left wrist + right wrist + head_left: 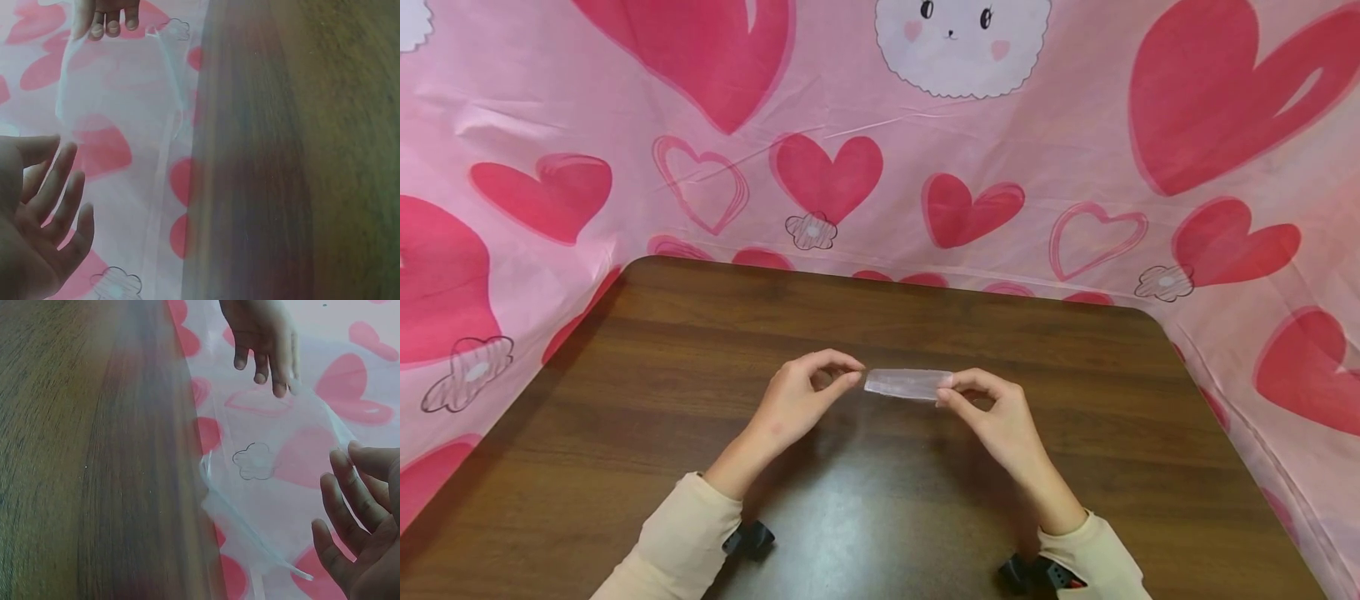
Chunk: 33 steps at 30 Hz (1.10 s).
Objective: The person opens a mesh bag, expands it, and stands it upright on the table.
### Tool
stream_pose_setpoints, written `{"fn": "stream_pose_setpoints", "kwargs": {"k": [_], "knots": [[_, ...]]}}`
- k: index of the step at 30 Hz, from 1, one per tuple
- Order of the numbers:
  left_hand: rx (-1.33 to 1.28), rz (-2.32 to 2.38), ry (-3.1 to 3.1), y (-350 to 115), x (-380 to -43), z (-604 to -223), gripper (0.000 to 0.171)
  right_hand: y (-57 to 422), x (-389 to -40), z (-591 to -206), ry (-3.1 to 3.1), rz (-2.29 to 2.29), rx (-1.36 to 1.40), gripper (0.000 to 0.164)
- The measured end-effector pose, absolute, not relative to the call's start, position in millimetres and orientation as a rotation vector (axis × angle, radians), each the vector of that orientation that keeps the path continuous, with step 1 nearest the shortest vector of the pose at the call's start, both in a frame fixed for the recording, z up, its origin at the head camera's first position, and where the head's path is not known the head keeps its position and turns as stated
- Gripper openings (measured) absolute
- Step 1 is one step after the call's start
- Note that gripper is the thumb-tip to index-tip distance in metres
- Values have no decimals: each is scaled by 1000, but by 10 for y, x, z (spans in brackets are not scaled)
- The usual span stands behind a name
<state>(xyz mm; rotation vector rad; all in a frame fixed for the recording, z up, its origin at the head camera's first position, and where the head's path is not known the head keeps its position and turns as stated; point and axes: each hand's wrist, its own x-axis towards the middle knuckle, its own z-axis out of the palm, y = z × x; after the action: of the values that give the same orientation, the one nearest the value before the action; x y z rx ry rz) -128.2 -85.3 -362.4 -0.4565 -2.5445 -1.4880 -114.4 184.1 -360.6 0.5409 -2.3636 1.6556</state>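
Note:
A clear plastic bag [906, 383] is held up over the table, seen nearly edge-on in the head view. My right hand [1000, 417] pinches its right end between thumb and fingers. At the left end, the thumb and forefinger of my left hand [793, 400] come near each other right beside the bag's corner, with a slight gap showing. The left wrist view shows the see-through sheet of the bag [119, 81] beyond the left hand's spread fingers. From the right wrist, pale folded edges of the bag [250, 531] stand out.
The brown wooden table [737, 317] lies under both hands. Behind and at the sides hangs a pink cloth [850, 100] with red hearts. Dark wrist devices [748, 540] show at both cream sleeves [681, 533].

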Motion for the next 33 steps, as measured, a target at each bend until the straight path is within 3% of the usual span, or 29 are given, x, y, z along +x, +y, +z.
{"fn": "stream_pose_setpoints", "kwargs": {"k": [10,21,33], "knots": [[-726,-1324,-2465,-801,-1307,-3706,37,1827,-1115,-3627,-2419,1688,552,6],[-650,-1299,-2427,-767,-1275,-3693,12,1817,-1106,-3610,-2445,1632,533,8],[-522,-1329,-2501,-739,-1224,-3631,7,1831,-1111,-3569,-2296,1610,533,17]]}}
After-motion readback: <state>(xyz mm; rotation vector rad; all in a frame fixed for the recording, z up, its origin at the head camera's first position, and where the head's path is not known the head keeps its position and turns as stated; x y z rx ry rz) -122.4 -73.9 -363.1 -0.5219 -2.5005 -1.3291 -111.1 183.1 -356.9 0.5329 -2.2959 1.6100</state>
